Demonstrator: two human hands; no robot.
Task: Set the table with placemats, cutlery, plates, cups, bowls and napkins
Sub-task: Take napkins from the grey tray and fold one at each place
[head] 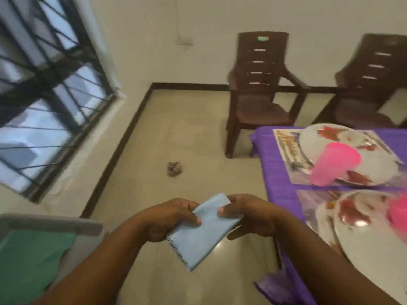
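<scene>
A folded light blue napkin (pixel 203 232) is held over the floor, left of the table. My left hand (pixel 169 219) grips its left edge with the thumb on top. My right hand (pixel 248 214) pinches its upper right edge. On the purple-covered table (pixel 277 177) at the right lie two placemats. The far placemat (pixel 286 146) carries a white patterned plate (pixel 319 137), a pink cup (pixel 334 162) and cutlery. On the near placemat sit another patterned plate (pixel 363 234) and a second pink cup (pixel 398 213) at the frame's edge.
Two brown plastic chairs (pixel 259 91) (pixel 370 84) stand against the far wall behind the table. A small crumpled scrap (pixel 174 169) lies on the tiled floor. A barred window (pixel 50 84) fills the left wall. A grey basket with green cloth (pixel 33 249) sits lower left.
</scene>
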